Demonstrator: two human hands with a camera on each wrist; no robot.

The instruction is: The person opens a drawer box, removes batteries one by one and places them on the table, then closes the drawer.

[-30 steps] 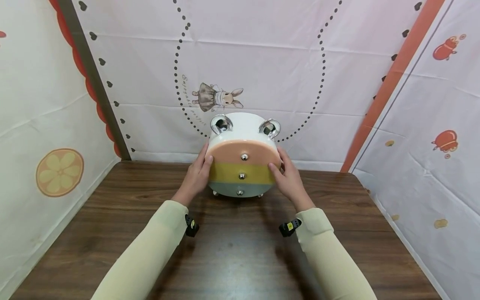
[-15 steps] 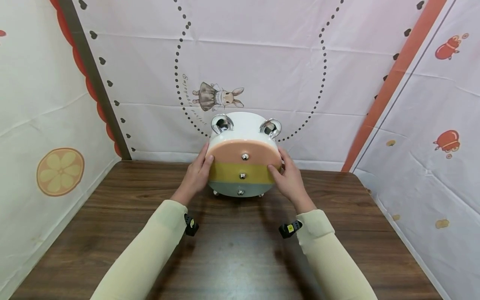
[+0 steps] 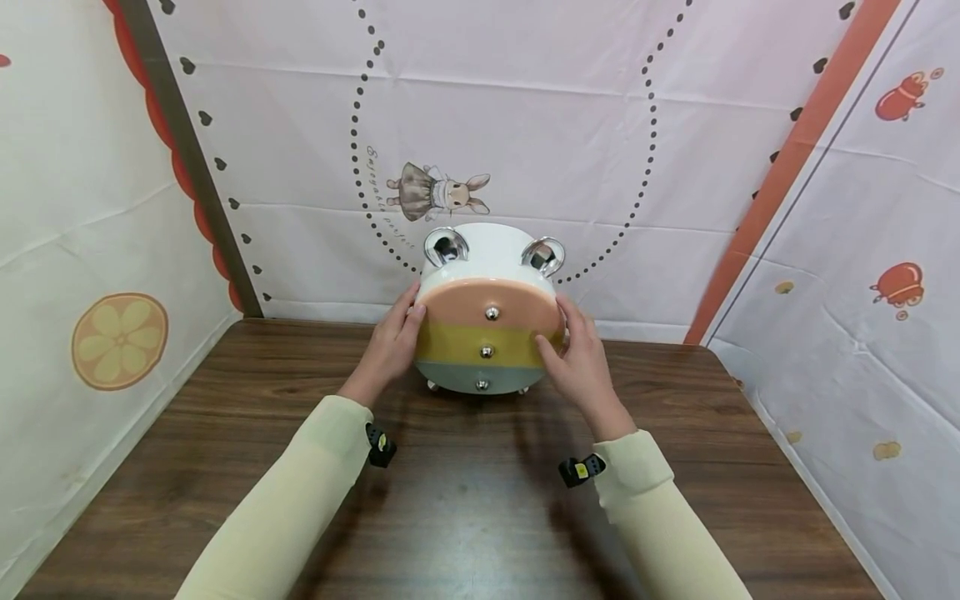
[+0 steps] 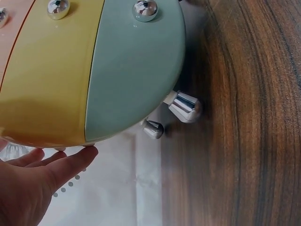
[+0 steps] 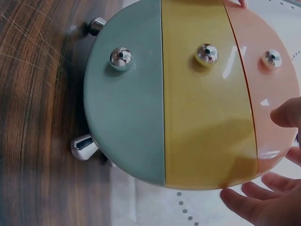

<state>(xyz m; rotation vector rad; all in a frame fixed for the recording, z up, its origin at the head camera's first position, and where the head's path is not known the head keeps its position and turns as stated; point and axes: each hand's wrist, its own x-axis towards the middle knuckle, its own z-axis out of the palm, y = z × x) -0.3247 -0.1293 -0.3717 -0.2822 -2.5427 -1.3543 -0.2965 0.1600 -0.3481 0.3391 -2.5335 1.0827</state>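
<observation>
A small round-fronted drawer box (image 3: 459, 297) stands on short silver feet at the back middle of the table. Its front has a peach, a mustard and a grey-green drawer, each with a silver ball knob; two silver ears rise from the white top. My left hand (image 3: 386, 346) rests at its left side, and in the left wrist view straight fingers (image 4: 66, 167) touch the side. At the right side is my right hand (image 3: 587, 367). In the right wrist view its fingers (image 5: 242, 205) are spread along the side, and the thumb lies over the peach drawer.
The dark wood-grain table (image 3: 465, 500) runs back to a printed white cloth wall (image 3: 525, 150) close behind the box. More cloth walls flank the table at left and right. Black wrist cameras (image 3: 381, 447) sit at both cuffs.
The drawer box stays in place. My right hand and wrist shift slightly toward me, its thumb a little lower on the front. My left wrist moves slightly left.
</observation>
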